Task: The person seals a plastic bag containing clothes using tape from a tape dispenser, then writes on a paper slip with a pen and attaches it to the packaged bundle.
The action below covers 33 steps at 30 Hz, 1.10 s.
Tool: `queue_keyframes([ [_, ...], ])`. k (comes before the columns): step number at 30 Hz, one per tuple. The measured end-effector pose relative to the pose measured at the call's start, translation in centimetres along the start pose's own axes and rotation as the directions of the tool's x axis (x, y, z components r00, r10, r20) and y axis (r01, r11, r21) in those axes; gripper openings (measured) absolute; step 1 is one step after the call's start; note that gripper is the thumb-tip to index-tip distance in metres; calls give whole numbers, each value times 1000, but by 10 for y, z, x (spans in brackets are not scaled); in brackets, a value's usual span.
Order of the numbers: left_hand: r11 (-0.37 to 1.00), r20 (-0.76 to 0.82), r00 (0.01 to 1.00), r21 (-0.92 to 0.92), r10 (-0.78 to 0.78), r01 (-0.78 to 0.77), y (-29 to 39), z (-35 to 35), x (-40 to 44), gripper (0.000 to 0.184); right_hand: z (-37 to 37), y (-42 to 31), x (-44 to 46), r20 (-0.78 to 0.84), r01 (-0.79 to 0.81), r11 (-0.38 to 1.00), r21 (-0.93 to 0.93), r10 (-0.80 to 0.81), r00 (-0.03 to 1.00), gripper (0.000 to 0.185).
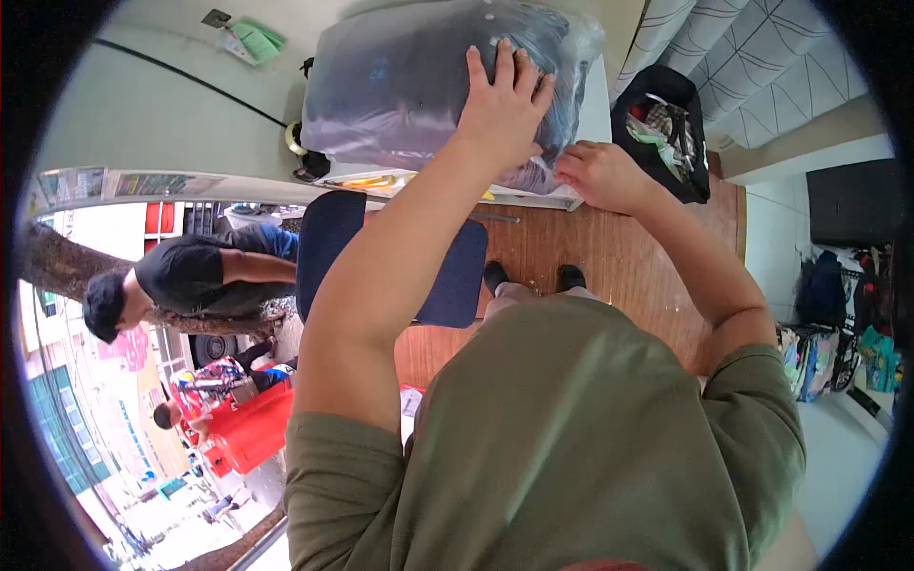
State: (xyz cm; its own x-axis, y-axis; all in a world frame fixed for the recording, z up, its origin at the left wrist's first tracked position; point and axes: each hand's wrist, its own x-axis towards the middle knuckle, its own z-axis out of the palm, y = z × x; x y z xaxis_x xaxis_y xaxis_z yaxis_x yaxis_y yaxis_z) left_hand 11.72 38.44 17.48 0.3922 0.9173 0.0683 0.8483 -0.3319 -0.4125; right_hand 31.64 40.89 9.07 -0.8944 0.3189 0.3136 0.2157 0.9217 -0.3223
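Observation:
A large clear plastic bag point(390, 86) with dark contents lies on a white table point(596, 114) at the top of the view. My left hand point(505, 109) rests on top of the bag near its right part, fingers spread. At the bag's lower right corner, my right hand point(600, 174) has its fingers curled together against the plastic. What those fingers hold, if anything, is too small to make out.
A dark blue chair point(452, 276) stands below the table. Right of it, a black open bag point(633, 100) holds assorted items. Tape point(294, 139) hangs at the table's left. Two people point(186, 276) point(167, 415) are outside at left.

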Motion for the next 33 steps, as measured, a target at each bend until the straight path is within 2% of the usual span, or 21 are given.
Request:
queue_keyframes([
  [3, 1000, 1, 1000, 14, -18, 18, 1, 0, 0, 89, 0, -8, 9, -63, 3, 1000, 23, -2, 998, 20],
  [6, 999, 0, 999, 33, -34, 34, 1, 1, -1, 89, 13, -16, 18, -147, -43, 996, -73, 32, 989, 25],
  [9, 999, -4, 999, 22, -40, 40, 3, 0, -2, 89, 31, -14, 26, -212, -236, 944, -232, 187, 959, 31],
  [12, 999, -31, 998, -1, -47, 47, 0, 3, -3, 87, 26, -14, 28, -211, -358, 900, -248, 310, 927, 32],
  [15, 999, -57, 997, -24, -46, 45, 2, 8, -2, 85, 7, -2, 29, -69, -279, 915, -293, 270, 960, 30],
  [18, 999, -47, 998, 6, -39, 39, 1, 7, 4, 84, 9, 11, 36, -115, -261, 915, -309, 236, 965, 34],
  [24, 999, -28, 999, -16, -33, 33, 3, 5, 5, 83, -19, 39, 43, 103, -445, 842, -304, 493, 864, 51],
  [27, 999, -27, 999, -14, -29, 29, 3, 7, 7, 82, -18, 56, 31, -67, -643, 757, -116, 640, 766, 64],
  [30, 999, -9, 999, -5, -42, 42, 2, 5, 8, 83, 20, 75, 16, -250, -619, 743, 254, 669, 700, 62],
  [33, 999, -5, 999, -10, -35, 35, 3, 3, 9, 83, 69, 90, 15, -81, -508, 557, 657, 722, 687, 67],
])
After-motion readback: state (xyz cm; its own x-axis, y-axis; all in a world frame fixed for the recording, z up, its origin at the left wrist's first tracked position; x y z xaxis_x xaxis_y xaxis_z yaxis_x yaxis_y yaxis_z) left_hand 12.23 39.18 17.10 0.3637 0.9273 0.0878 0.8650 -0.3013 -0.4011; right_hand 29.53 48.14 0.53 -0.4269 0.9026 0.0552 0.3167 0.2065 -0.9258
